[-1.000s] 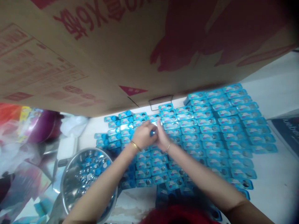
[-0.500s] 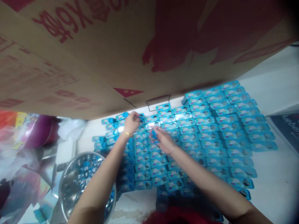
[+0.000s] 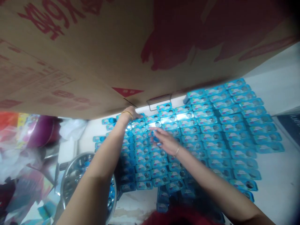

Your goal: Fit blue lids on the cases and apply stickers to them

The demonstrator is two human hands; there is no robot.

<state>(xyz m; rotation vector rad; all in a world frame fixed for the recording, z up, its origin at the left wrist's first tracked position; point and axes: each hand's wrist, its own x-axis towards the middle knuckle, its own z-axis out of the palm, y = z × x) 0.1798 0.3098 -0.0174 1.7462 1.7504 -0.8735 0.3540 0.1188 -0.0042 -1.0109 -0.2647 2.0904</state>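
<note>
Rows of small blue packs (image 3: pixel 212 128) with printed fronts and a round spot at one end cover the white table. My left hand (image 3: pixel 132 113) is at the back of the rows, beside the large carton, touching a pack there; its fingers are partly hidden and blurred. Over the middle rows, my right hand (image 3: pixel 164 140) has its fingers curled around small blue pieces (image 3: pixel 156 139). At the lower left, a metal bowl (image 3: pixel 64 190) holds many small blue and silvery pieces, partly behind my left forearm.
A large brown carton (image 3: pixel 105 53) with red print fills the upper view. Left of the bowl lie a white box (image 3: pixel 67 151), plastic bags (image 3: pixel 72 128) and a purple object (image 3: pixel 42 132). A dark printed item (image 3: pixel 289 128) is at the right edge.
My left hand has moved slightly up and forward, its wrist now bent over the back packs. My right hand has barely shifted and still holds blue pieces.
</note>
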